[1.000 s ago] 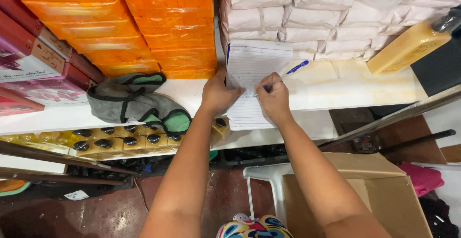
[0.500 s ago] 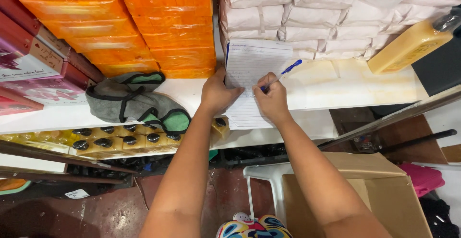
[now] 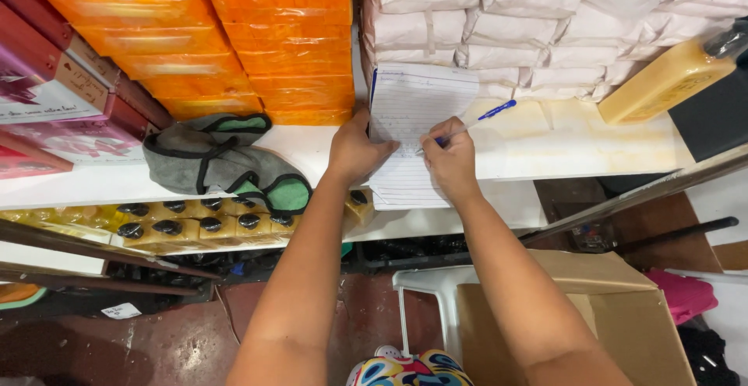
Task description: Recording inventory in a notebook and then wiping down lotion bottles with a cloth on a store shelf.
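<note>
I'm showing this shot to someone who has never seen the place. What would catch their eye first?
Probably the stacks of bright orange packs filling the upper left, beside white bundles on the upper right. In the middle, the right hand holds a blue pen to a lined notebook on the white shelf, while the left hand presses on the page's left edge.

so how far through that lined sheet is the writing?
Done: handwriting fills the upper lines of the white lined paper sheet, too small to read. In hand: the right hand holds the blue ballpoint pen with its tip about midway down the sheet, while the left hand pins the sheet's left edge on the white shelf. Left: the lines below the hands look blank.
</note>
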